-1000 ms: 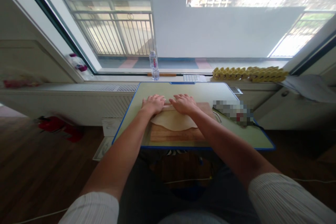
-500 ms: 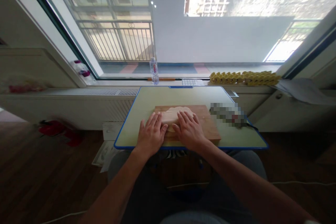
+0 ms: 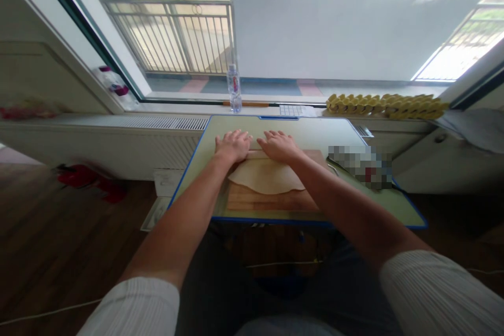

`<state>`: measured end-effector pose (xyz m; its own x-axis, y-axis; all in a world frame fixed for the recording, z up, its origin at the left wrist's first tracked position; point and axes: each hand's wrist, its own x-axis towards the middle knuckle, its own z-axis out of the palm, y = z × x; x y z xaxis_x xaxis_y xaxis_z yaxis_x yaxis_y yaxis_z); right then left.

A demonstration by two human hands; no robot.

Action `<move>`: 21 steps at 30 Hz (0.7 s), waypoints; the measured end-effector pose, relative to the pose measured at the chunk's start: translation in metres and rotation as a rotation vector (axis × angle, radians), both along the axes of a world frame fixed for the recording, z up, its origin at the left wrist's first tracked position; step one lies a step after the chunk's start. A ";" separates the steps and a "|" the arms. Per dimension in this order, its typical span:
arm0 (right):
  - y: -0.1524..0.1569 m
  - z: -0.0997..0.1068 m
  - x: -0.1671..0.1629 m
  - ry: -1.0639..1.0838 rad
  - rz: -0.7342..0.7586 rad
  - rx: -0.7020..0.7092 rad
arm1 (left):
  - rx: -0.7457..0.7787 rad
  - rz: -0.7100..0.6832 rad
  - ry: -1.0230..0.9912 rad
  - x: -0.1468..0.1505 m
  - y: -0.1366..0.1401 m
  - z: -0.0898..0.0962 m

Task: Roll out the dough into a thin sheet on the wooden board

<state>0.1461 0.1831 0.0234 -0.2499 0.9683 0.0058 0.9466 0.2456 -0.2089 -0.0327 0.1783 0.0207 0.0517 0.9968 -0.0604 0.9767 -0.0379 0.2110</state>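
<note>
On a wooden board (image 3: pixel 271 202) lies a wide, flat sheet of pale dough (image 3: pixel 268 177). A light rolling pin (image 3: pixel 256 154) crosses the dough's far side and is mostly covered by my hands. My left hand (image 3: pixel 233 145) rests palm down on the pin's left part, fingers stretched forward and a little apart. Over the right part lies my right hand (image 3: pixel 279 146), also palm down with fingers extended. Neither hand's fingers wrap around the pin. The dough's far edge is hidden.
The board sits on a pale green table (image 3: pixel 315 128) with blue edging. A blurred-out object (image 3: pixel 360 167) lies at its right. On the windowsill stand a plastic bottle (image 3: pixel 234 89) and a yellow wavy item (image 3: pixel 386 106). A red bag-like object (image 3: pixel 90 181) is on the floor at left.
Both hands have moved forward, away from me, with the rolling pin to the board's far side. More of the dough sheet shows on the near side. The view has tilted down slightly.
</note>
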 end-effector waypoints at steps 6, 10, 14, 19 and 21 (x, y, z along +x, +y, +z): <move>-0.004 -0.002 0.001 0.000 0.000 0.010 | -0.002 -0.016 -0.001 -0.001 -0.002 -0.002; -0.034 -0.002 0.001 -0.011 -0.021 0.041 | 0.055 -0.029 0.063 0.003 -0.032 -0.001; -0.075 -0.005 0.001 -0.040 -0.027 0.140 | 0.111 -0.059 0.071 0.005 -0.073 -0.002; -0.115 -0.009 0.005 -0.032 -0.004 0.203 | 0.166 -0.118 0.071 0.001 -0.116 -0.005; -0.113 -0.006 0.008 -0.026 0.024 0.145 | 0.112 -0.139 0.063 -0.001 -0.113 -0.002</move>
